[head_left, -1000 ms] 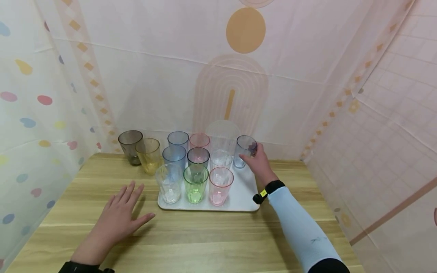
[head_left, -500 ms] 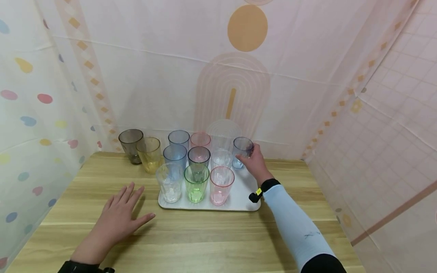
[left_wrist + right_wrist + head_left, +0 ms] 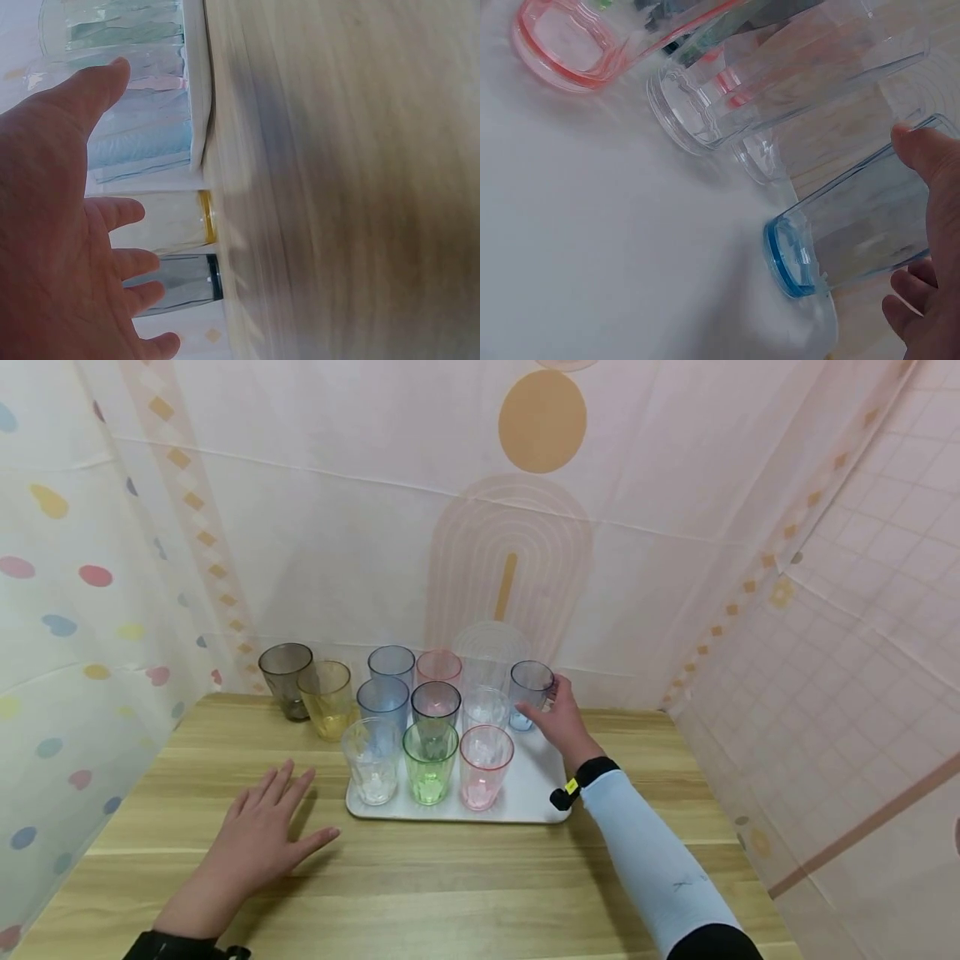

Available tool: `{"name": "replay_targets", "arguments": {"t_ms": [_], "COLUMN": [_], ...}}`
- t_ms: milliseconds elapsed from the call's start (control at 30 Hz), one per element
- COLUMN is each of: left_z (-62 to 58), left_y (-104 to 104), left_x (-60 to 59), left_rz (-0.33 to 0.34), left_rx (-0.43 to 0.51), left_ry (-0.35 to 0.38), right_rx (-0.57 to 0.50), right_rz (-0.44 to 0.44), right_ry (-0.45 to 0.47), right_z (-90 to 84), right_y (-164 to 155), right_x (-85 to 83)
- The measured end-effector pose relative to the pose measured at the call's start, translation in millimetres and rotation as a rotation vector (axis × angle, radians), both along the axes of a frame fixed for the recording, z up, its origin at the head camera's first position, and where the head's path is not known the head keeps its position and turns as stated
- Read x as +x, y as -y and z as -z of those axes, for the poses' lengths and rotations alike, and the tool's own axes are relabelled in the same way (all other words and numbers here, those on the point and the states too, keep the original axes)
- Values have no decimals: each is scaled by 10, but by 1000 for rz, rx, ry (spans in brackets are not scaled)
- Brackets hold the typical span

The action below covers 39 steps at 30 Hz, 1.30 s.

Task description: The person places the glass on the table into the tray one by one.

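My right hand (image 3: 546, 703) grips a blue-tinted cup (image 3: 528, 687) at the back right corner of the white tray (image 3: 528, 793). In the right wrist view my thumb (image 3: 930, 161) lies on the blue-tinted cup (image 3: 855, 240) and my fingers (image 3: 907, 304) curl round its other side, while its blue base meets the corner of the tray (image 3: 592, 247). My left hand (image 3: 300, 814) lies flat on the wooden table (image 3: 450, 885), fingers spread, left of the tray. It holds nothing.
On the tray stand several cups, among them a clear one (image 3: 371, 762), a green one (image 3: 430, 764) and a pink one (image 3: 485, 767). Off the tray, to its back left, stand a grey cup (image 3: 286, 679) and a yellow cup (image 3: 327, 700). Cloth walls close three sides.
My right hand has brought the blue-tinted cup a little to the left, closer to the clear cups on the tray. The left hand has stayed flat on the table.
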<state>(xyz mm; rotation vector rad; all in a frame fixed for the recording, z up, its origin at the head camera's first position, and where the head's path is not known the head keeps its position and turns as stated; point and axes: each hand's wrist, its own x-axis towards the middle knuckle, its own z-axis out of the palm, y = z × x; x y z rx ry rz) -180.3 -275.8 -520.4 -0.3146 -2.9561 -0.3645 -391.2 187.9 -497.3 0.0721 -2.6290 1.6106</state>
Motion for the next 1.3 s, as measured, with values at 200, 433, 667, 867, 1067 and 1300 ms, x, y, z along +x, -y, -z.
{"name": "replay_targets", "arguments": {"t_ms": [200, 433, 667, 867, 1067, 1300], "left_z": [23, 11, 19, 63, 56, 64], "left_y": [22, 29, 37, 44, 101, 549], "left_x": [-25, -32, -17, 2, -51, -458], "left_rz": [-5, 1, 9, 11, 19, -131], "left_rx": [-10, -6, 1, 7, 179, 548], "left_ry": [-5, 3, -3, -13, -46, -16], "right_rx": [133, 348, 533, 646, 654, 629], "right_rz": [-3, -127, -232, -252, -230, -226], "right_ry": [-16, -125, -317, -404, -384, -379], "right_z": [-40, 21, 133, 298, 344, 344], "right_y": [-155, -402, -487, -506, -512, -485], "right_x": [372, 1056, 1683, 2081, 2286, 2370]}}
